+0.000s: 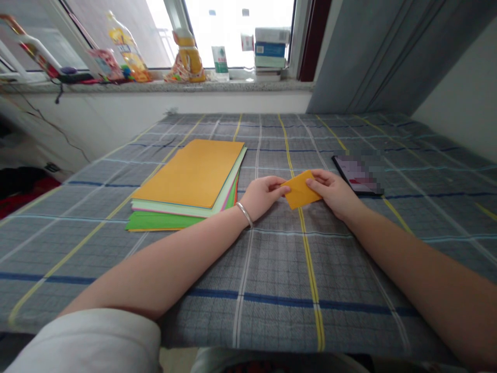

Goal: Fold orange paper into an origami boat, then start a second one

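- Left hand [267,196] and right hand [334,192] pinch the orange paper [301,192] at opposite sides.
- Risk: uneven pull may crease it; slack grip may drop it.

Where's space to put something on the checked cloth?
Bare cloth lies between the left arm and right arm, and right of the flat device. It's crowded at the paper stack and where the left hand and right hand hold small orange paper.
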Motion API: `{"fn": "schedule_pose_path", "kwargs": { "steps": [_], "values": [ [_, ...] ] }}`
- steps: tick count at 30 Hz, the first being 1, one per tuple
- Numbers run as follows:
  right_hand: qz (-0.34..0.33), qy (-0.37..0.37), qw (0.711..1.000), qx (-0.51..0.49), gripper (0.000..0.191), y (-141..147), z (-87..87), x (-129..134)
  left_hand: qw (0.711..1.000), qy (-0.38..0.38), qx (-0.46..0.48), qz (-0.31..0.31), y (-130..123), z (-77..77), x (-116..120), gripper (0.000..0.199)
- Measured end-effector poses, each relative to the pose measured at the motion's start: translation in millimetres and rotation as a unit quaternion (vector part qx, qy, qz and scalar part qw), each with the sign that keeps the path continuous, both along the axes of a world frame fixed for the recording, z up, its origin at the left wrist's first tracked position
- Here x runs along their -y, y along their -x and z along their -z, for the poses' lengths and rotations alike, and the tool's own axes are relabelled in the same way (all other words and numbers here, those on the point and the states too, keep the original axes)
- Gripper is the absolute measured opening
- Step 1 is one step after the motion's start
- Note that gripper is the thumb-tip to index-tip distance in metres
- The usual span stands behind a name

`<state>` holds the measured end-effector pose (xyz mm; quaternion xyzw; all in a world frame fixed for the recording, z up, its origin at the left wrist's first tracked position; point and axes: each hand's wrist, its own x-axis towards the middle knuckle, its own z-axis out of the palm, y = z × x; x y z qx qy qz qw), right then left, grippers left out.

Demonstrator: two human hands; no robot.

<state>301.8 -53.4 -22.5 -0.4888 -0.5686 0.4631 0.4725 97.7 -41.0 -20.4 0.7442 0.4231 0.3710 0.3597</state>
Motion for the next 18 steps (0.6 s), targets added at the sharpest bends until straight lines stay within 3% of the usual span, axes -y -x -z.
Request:
{"fn": "schedule_pose_path", "kwargs": {
  "steps": [8,12,14,16,18],
  "values": [
    [-0.013,-0.14,0.99,-0.026,0.022,1,8.8,-4,0.992,-0.118,0.044,0.022,-2,6.5,0,0.014],
    [-0.011,-0.247,0.966,0.075,0.013,0,5.4,2,0.971,-0.239,0.001,0.022,3,6.8,-3,0.011],
    [0.009,-0.332,0.92,0.208,0.01,-1,-1.4,8,0.953,-0.301,-0.036,0.028,5,5.8,-4,0.011],
    [0.014,-0.403,0.85,0.339,0.005,-1,-8.8,14,0.932,-0.356,-0.068,0.027,7,4.6,-4,0.015],
    [0.007,-0.44,0.805,0.398,0.004,-1,-14.0,18,0.914,-0.394,-0.087,0.031,7,3.2,-3,0.019]
  ]
}}
